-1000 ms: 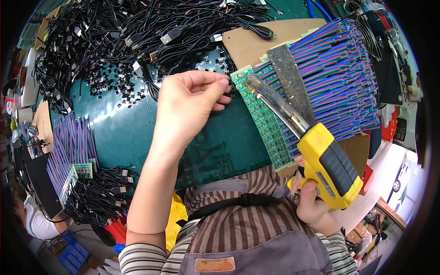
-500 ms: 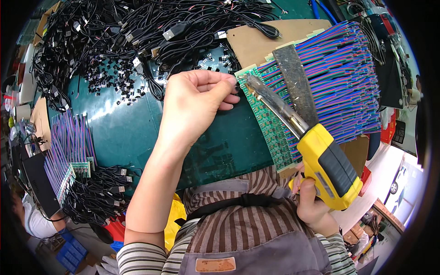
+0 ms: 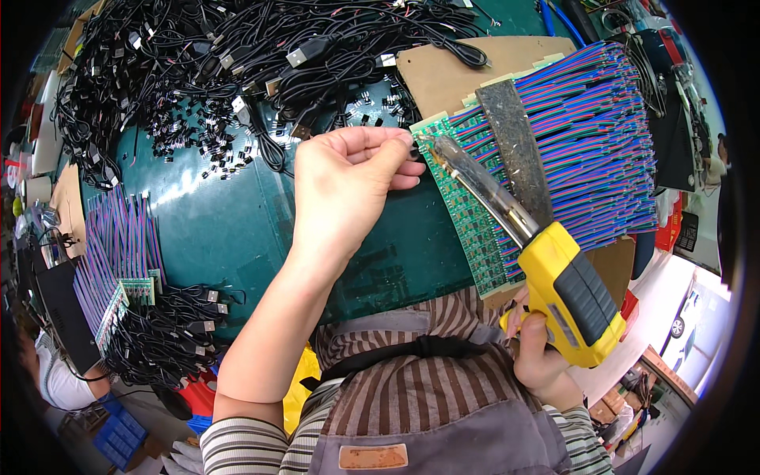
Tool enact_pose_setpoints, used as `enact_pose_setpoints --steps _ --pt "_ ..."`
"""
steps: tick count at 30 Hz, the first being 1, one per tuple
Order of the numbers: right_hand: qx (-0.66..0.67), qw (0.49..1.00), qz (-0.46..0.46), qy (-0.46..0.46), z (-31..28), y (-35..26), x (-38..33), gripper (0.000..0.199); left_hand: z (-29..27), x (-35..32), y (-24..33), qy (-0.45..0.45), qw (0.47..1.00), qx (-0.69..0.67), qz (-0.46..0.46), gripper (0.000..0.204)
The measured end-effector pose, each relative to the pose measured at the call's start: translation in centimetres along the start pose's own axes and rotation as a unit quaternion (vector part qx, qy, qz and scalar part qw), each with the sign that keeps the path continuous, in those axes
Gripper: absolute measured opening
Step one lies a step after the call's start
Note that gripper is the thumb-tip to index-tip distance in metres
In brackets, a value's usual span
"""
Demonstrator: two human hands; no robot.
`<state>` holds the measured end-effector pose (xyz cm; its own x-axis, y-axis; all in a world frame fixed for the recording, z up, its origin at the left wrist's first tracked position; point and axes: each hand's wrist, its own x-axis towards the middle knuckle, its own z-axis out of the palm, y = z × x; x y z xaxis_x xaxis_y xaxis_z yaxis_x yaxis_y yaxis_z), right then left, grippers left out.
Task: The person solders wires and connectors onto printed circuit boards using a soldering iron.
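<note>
My left hand [image 3: 348, 186] is closed in a pinch at the upper left corner of a green circuit board panel [image 3: 473, 229]. A small black part [image 3: 414, 153] shows partly under its thumb; the fingers hide the rest. In my right hand [image 3: 538, 352] is a yellow and black soldering gun [image 3: 571, 293], gripped by its handle below the board. Its tip lies over the panel's upper left corner, close to my left fingertips. Rows of blue, red, green and black wires [image 3: 598, 150] run from the panel to the right. A dark flat bar [image 3: 514, 150] lies across them.
Brown cardboard [image 3: 443, 71] lies under the panel. Black USB cables [image 3: 340, 47] are heaped at the back, with small black parts [image 3: 190, 131] scattered before them on the green table mat [image 3: 380, 269]. More wired boards [image 3: 115, 317] and cables [image 3: 170, 336] sit at the left.
My left hand has shifted slightly to the right, still pinched at the panel corner. The soldering gun has moved a little right and down with my right hand.
</note>
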<state>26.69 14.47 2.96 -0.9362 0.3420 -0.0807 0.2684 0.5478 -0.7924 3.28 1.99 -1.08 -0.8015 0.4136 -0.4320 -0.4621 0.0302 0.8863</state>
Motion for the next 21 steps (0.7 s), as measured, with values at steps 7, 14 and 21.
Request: enact_pose_setpoints --steps 7,14,21 --pt "0.003 1.0 -0.014 0.004 0.0 0.3 -0.1 0.042 0.4 -0.2 -0.2 0.023 1.0 -0.02 0.007 0.022" --pt "0.023 0.994 0.08 0.072 0.3 -0.5 -0.4 0.03 0.4 -0.2 -0.3 0.021 0.999 -0.023 0.015 0.02" --pt "0.005 1.0 0.021 0.006 0.1 0.0 -0.5 0.041 0.4 0.0 -0.1 0.016 1.0 -0.024 0.004 0.019"
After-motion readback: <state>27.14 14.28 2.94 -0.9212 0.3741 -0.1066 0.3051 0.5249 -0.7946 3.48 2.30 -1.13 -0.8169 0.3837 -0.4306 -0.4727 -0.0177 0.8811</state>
